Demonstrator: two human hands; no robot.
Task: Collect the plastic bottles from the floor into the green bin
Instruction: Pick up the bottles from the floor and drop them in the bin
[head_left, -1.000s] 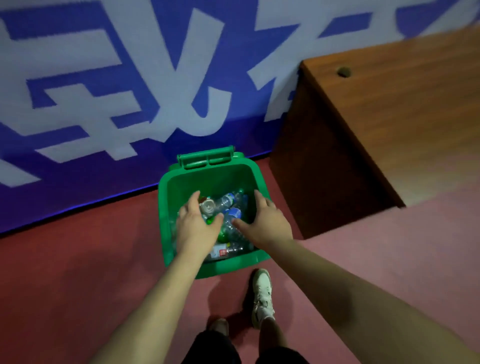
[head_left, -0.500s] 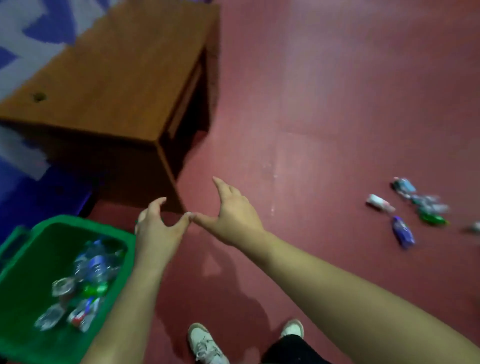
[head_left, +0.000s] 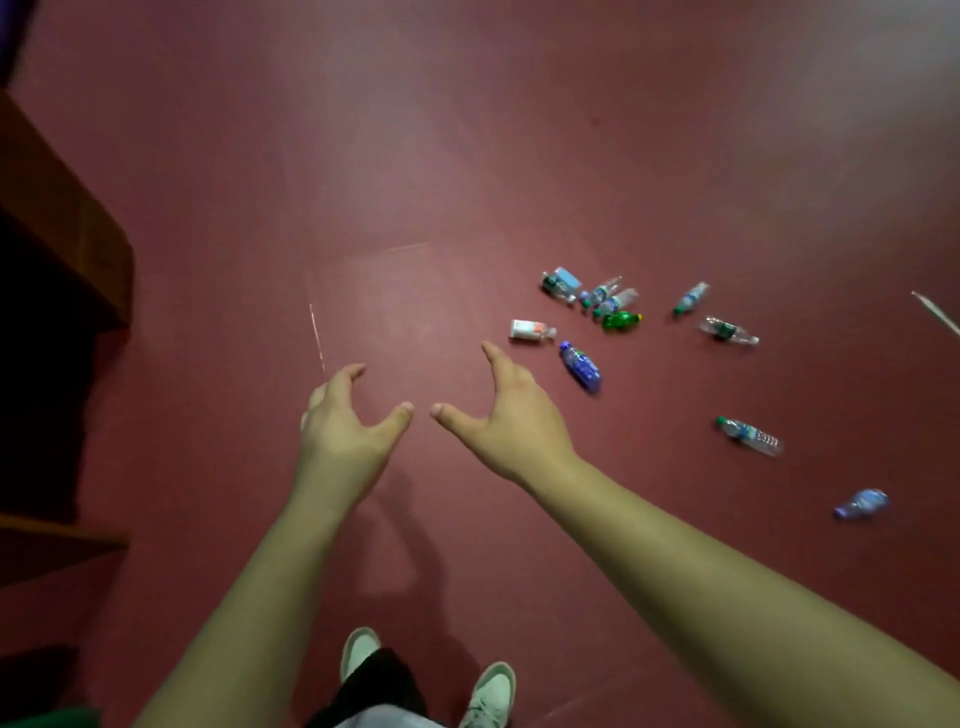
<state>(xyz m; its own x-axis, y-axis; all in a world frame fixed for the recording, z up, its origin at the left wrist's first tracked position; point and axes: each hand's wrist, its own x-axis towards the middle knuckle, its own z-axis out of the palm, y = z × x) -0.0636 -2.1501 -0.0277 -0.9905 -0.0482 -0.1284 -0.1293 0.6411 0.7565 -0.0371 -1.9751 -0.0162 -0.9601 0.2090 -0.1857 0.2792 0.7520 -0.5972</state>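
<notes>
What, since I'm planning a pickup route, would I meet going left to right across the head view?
wooden desk → left hand → right hand → green bottle → pale blue bottle

A dark red floor (head_left: 467, 156) carries a wooden desk (head_left: 57, 249) at the left edge and, far right, perhaps a pale stick (head_left: 935, 312).

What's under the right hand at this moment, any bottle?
No bottle shows under the right hand: only bare red floor around it, though the patch its palm covers is hidden. It holds nothing. The white-labelled bottle and blue bottle lie apart, past its fingertips.
</notes>
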